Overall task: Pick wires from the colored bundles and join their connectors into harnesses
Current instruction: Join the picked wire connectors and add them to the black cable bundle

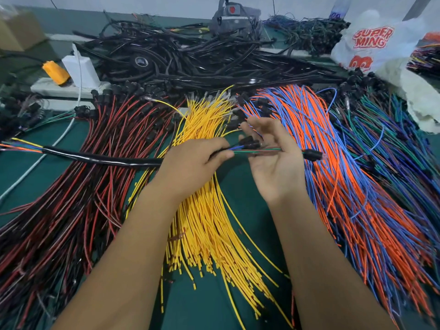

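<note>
My left hand [190,163] is closed around a black-sleeved harness [102,158] that runs off to the left, with loose coloured wire ends there. Thin blue, green and red wires come out of the sleeve past my left fingers. They cross my right hand [273,158], which is palm-up with fingers spread and holds two black connectors [250,142] near the thumb. Another black connector [312,154] hangs past the right hand. Under the hands lie a yellow bundle [209,222], a red-black bundle [83,198], an orange-blue bundle [345,186] and a green-blue bundle [409,151].
A heap of finished black harnesses [190,58] fills the back of the green table [238,198]. A white power strip [69,86] with an orange plug [56,72] sits at the back left, and a white printed bag [376,44] at the back right.
</note>
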Motion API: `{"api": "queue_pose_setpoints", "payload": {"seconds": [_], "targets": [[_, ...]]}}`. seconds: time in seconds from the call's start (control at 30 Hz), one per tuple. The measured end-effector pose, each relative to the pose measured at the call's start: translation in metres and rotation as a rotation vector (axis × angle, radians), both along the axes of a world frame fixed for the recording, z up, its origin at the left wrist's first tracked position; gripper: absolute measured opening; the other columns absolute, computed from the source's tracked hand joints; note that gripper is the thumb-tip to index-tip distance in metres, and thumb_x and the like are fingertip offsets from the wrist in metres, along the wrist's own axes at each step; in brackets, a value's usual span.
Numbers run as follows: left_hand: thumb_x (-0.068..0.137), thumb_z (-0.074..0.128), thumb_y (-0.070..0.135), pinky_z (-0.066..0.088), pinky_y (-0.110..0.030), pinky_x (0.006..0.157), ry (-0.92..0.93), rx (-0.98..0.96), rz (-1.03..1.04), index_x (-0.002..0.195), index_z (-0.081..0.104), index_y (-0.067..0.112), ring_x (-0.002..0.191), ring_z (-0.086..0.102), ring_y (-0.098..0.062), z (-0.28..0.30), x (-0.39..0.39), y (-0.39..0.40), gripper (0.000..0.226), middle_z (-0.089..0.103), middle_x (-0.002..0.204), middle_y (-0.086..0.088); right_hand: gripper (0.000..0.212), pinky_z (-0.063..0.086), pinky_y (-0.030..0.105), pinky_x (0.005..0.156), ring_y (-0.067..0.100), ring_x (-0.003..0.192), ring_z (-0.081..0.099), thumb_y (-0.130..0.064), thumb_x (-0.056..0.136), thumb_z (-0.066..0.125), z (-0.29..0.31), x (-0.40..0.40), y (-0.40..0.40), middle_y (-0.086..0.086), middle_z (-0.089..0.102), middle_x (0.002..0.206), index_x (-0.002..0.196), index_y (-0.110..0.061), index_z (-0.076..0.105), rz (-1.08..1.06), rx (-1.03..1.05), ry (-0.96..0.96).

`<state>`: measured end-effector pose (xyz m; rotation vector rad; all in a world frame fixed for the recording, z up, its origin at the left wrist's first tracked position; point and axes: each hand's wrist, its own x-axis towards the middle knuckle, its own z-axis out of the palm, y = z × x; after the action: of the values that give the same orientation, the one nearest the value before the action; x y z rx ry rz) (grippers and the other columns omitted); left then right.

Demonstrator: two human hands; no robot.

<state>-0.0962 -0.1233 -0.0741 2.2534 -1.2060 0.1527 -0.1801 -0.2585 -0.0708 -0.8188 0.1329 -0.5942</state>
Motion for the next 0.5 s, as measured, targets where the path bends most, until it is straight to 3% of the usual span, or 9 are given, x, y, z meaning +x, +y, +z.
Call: {"api": "queue_pose_setpoints", "payload": {"seconds": [0.1,0.23,0.3,0.37,0.5], "targets": [[0.095,0.052,0.038,0.045,-0.037,0.072,-0.027,-0.077,-0.073,0.110,0.064,0.024,0.093,0.055,-0.018,0.0014,-0.0002,-0.0013,0.024,0.064,0.094,0.007,0.025,0.049,0.033,0.083,0.021,0.101,0.062,-0.026,0.096,0.048,-0.0006,0.0007,0.0023,0.004,0.069,0.097,0.088,-0.012,0.067,-0.059,-0.089,0.021],[0.088,0.049,0.046,0.045,-0.042,0.082,-0.080,-0.064,-0.086,0.117,0.060,0.021,0.100,0.054,-0.022,0.0040,-0.0043,-0.0045,0.040,0.064,0.106,0.002,0.024,0.052,0.036,0.085,0.023,0.099,0.063,-0.022,0.088,0.053,-0.0009,0.0000,0.0059,0.010,0.065,0.103,0.101,-0.003,0.061,-0.040,-0.126,0.004],[0.090,0.045,0.052,0.046,-0.040,0.077,-0.080,-0.027,-0.049,0.111,0.063,0.024,0.096,0.056,-0.022,0.0023,-0.0027,-0.0033,0.039,0.066,0.099,0.004,0.019,0.052,0.035,0.089,0.024,0.095,0.065,-0.010,0.096,0.044,-0.0007,-0.0001,0.0051,0.011,0.067,0.099,0.103,-0.001,0.059,-0.035,-0.097,-0.011],[0.091,0.039,0.062,0.042,-0.034,0.061,-0.093,0.031,0.039,0.095,0.065,0.027,0.082,0.055,-0.019,0.0006,0.0018,-0.0013,0.044,0.062,0.080,0.007,0.023,0.053,0.034,0.091,0.025,0.094,0.066,-0.007,0.101,0.036,-0.0003,-0.0001,0.0049,0.011,0.068,0.096,0.104,-0.002,0.059,-0.048,-0.059,-0.007],[0.087,0.034,0.067,0.027,-0.028,0.048,-0.112,0.059,0.105,0.085,0.062,0.026,0.065,0.050,-0.017,0.0005,0.0009,0.0003,0.050,0.049,0.062,0.008,0.037,0.054,0.034,0.084,0.025,0.093,0.067,-0.033,0.099,0.038,0.0035,-0.0008,0.0096,0.010,0.067,0.094,0.101,-0.005,0.061,-0.094,-0.117,0.031]]}}
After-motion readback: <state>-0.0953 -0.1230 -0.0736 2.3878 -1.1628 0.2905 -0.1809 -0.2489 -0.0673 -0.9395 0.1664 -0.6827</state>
